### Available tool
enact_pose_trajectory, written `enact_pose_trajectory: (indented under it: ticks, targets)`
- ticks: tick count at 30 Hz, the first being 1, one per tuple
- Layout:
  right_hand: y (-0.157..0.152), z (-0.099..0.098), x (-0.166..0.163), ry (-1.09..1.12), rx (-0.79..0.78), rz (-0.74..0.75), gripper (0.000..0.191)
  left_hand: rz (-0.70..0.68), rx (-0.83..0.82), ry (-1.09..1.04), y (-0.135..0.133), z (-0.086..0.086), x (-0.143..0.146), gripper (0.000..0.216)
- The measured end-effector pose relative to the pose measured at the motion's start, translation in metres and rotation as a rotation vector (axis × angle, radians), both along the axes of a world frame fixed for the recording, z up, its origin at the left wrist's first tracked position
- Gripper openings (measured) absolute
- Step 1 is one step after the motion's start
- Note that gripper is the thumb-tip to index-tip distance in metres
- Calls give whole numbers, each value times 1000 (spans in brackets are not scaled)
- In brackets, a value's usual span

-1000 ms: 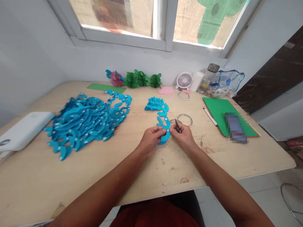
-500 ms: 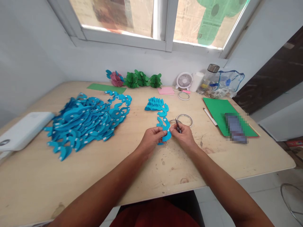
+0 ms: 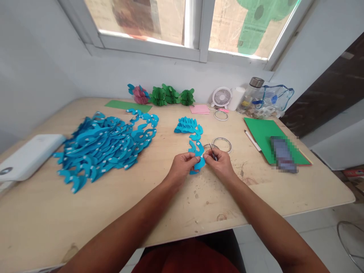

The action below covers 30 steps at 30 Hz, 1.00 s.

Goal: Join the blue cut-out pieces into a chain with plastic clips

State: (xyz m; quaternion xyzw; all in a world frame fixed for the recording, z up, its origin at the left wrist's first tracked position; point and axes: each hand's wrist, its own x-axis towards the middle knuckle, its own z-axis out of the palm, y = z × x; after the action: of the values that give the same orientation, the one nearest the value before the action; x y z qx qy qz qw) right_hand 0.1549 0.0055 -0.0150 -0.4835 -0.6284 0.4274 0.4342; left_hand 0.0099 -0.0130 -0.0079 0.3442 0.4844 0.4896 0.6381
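My left hand [image 3: 183,167] pinches a curved blue paper piece [image 3: 200,163] between thumb and fingers, over the table's middle. That piece carries small white tape squares, and more blue cut-outs [image 3: 195,132] run away from it towards the back. My right hand [image 3: 220,163] is closed around a slim dark pointed tool [image 3: 213,152], its tip upwards; the exact kind is hard to make out. Thumb and forefinger of this hand meet the right edge of the blue piece, by a white spot. Behind it lie rolls of narrow tape [image 3: 222,145], one partly hidden by the hand.
A large heap of blue paper cut-outs [image 3: 105,146] lies left, beside a white power bank [image 3: 31,157]. Folded green paper shapes [image 3: 170,95], a small fan [image 3: 222,98] and a bottle [image 3: 251,94] line the back. Green sheets [image 3: 258,132] hold a phone [image 3: 283,153] at right.
The dark tool in my right hand has tilted slightly, and the right fingers have shifted a little at the paper's edge. My left hand stays nearly in place.
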Motion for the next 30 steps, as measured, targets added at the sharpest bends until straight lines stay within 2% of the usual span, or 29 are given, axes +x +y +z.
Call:
enact_pose_trajectory:
  ticks: [13,30]
  targets:
    - [-5,4,0,-101,78,-2,22,35,10,-36,0,3,1,23]
    - [-8,8,-2,-184,160,-14,20,65,4,1,-1,5,1,24]
